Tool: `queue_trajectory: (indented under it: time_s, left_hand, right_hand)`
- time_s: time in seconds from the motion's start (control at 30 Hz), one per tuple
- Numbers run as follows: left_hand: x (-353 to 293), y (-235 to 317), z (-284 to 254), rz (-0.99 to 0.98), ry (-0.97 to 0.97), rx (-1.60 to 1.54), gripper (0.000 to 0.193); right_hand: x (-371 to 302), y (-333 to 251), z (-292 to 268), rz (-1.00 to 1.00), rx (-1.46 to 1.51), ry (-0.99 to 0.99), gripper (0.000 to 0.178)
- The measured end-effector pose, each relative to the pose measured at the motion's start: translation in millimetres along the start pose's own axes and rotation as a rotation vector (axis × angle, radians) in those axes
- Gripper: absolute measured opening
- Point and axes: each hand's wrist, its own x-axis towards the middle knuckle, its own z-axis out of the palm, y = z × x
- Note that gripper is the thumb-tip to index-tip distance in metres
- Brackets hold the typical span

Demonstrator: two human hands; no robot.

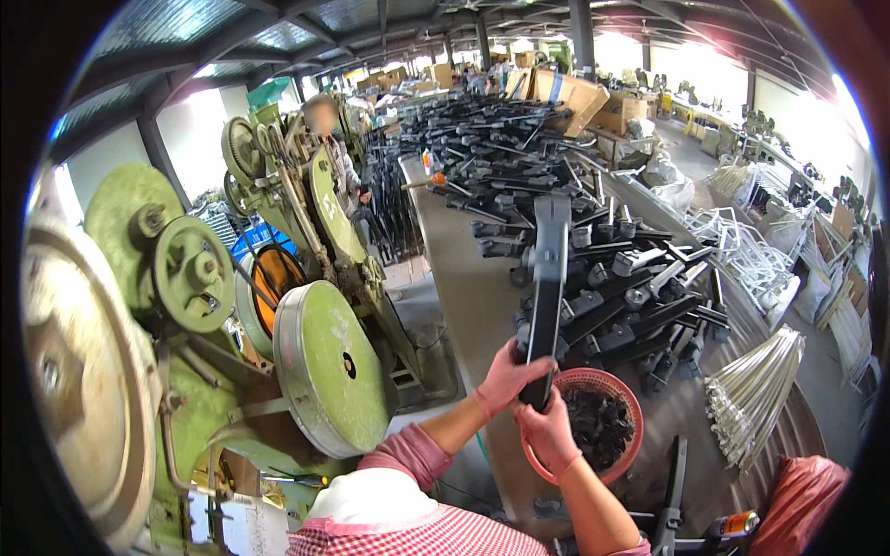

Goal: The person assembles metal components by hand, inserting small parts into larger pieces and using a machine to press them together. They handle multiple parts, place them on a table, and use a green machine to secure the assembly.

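Note:
Upright in front of me stands a long black bar (547, 310) with a wider black head at its top end. My left hand (510, 375), in what looks like a thin pink glove, is closed round the bar's lower part. Just below, my right hand (551, 434), gloved the same way, grips the bottom end with bent fingers. Beside it is a round red plastic basket (636, 408) of small black parts (596, 428). Behind the basket lies a heap of similar black bars (616, 324); whatever my palms cover is hidden.
Green machines with large wheels (334, 366) stand close on my left. A person (338, 162) is beside a machine farther back. On the right lie a bundle of silvery rods (756, 394), a red bag (802, 505) and a spray can (734, 524). Cardboard boxes (579, 102) sit behind the heap.

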Motion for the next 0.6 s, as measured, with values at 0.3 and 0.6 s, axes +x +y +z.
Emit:
queue_trajectory:
  time_s: [0.3, 0.6]
  left_hand:
    - [65, -103, -121, -0.178, 0.27, -0.165, 0.021]
    - [201, -229, -287, -0.117, 0.678, 0.228, 0.053]
  right_hand:
    - [117, 65, 17, 0.287, -0.126, -0.03, 0.027]
    - [35, 127, -63, 0.558, -0.189, -0.117, 0.032]
